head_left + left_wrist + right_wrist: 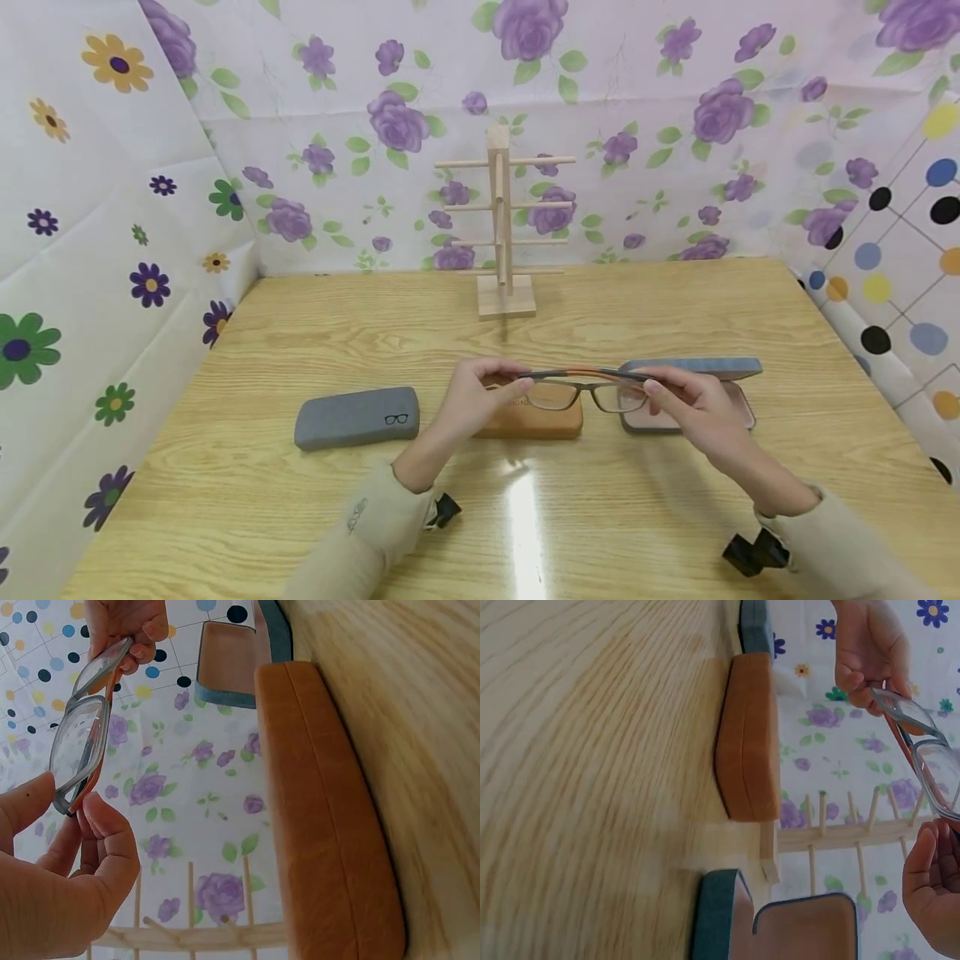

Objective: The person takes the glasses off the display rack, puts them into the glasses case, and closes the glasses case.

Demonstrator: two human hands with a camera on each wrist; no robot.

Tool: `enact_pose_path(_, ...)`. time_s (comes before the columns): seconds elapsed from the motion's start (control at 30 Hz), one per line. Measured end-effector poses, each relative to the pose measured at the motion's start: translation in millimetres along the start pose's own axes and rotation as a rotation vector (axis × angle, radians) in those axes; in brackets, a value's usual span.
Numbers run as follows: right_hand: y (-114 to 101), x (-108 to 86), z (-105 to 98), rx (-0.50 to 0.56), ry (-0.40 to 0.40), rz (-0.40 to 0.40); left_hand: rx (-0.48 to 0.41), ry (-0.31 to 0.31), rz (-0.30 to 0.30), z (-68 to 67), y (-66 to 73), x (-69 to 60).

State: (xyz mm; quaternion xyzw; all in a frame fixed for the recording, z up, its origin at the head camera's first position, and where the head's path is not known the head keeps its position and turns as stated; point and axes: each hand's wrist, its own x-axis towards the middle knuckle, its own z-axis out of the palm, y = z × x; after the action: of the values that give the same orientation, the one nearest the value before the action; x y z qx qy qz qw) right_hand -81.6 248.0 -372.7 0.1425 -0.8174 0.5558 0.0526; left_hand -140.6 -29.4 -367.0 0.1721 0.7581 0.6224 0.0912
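Note:
A pair of eyeglasses (553, 395) with dark frames and orange on the temples is held up above the table, its temples folded. My left hand (483, 393) pinches one end between thumb and fingers, and my right hand (693, 408) pinches the other end. Behind and below the glasses lies a closed orange-brown glasses case (528, 423), partly hidden by the left hand. Under the right hand sits an opened blue-grey case (742, 408) with a pinkish lining; in the left wrist view its lined inside (227, 660) shows nothing in it.
A closed grey glasses case (356, 418) with a small glasses print lies at the left. Toward the back of the wooden table (360, 325) stands a wooden rack (501, 217) with several pegs. Flowered cloth (637, 67) hangs behind it, and patterned sheets flank both sides.

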Motion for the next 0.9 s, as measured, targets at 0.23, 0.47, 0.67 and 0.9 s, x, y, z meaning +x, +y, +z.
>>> enact_pose_path(0.23, 10.6, -6.0, -10.9, -0.03, 0.008, 0.07, -0.057, -0.027, -0.041, 13.5, -7.3, 9.2)
enact_pose_path(0.47, 19.0, -12.4, -23.1, -0.043, 0.002, 0.144, -0.064, -0.058, -0.053, 27.8, -11.5, 17.0)
enact_pose_path(0.67, 24.3, -15.4, -31.0, -0.07, 0.034, 0.182, -0.078, -0.073, -0.062, 40.4, -13.9, 23.7)
enact_pose_path(0.9, 32.6, -18.9, -40.4, -0.105, 0.052, 0.213, -0.096, -0.089, -0.094, 54.4, -16.5, 31.5)
